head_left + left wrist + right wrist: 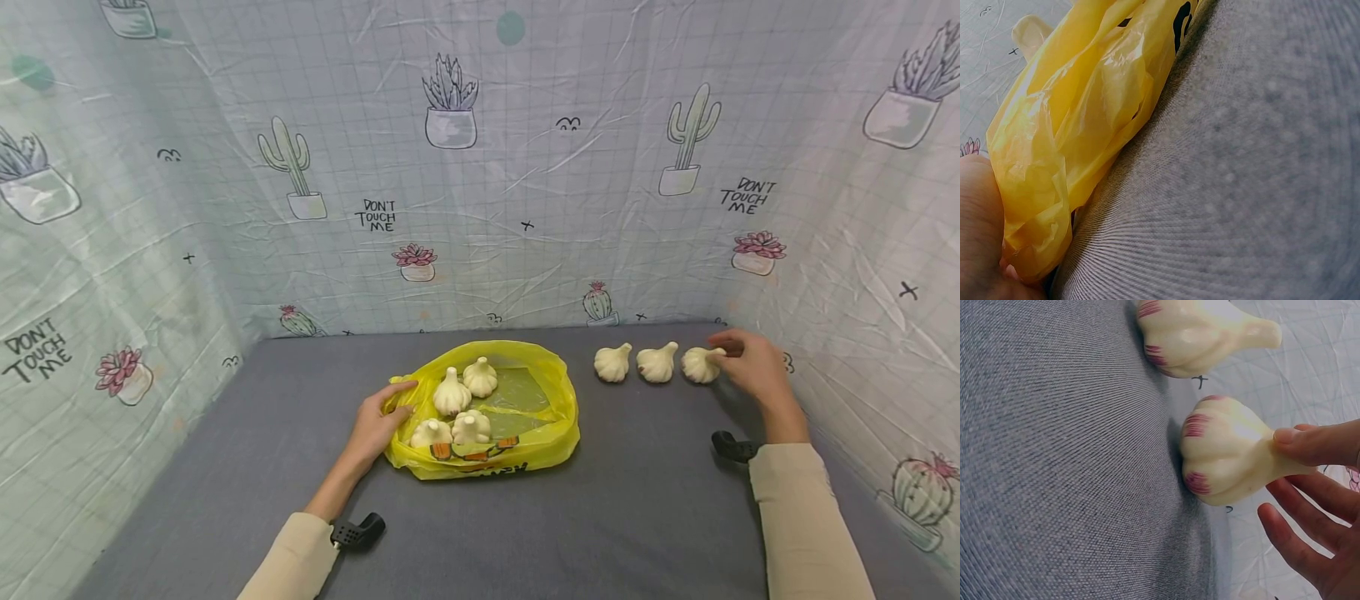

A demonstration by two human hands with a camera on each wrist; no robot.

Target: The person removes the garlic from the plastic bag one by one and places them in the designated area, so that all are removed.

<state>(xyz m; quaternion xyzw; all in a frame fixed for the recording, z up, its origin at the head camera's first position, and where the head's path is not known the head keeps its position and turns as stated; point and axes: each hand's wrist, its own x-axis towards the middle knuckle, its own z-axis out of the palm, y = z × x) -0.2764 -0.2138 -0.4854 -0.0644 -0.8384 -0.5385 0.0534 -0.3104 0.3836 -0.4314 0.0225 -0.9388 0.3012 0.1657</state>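
A yellow plastic bag (558,408) lies with its mouth spread wide on the grey cloth, several garlic bulbs (452,392) in its left part. My left hand (375,425) grips the bag's left rim; the left wrist view shows the yellow film (1094,119) bunched beside the thumb. To the right of the bag, three garlic bulbs stand in a row. My right hand (753,367) pinches the neck of the rightmost garlic bulb (1229,453) between thumb and fingers. That bulb's base appears to touch the cloth. Next to it is the middle garlic bulb (657,363).
The leftmost garlic bulb of the row (612,363) stands a little right of the bag. Grey cloth (585,533) covers the table. A pale curtain (510,183) printed with cacti hangs behind and along both sides.
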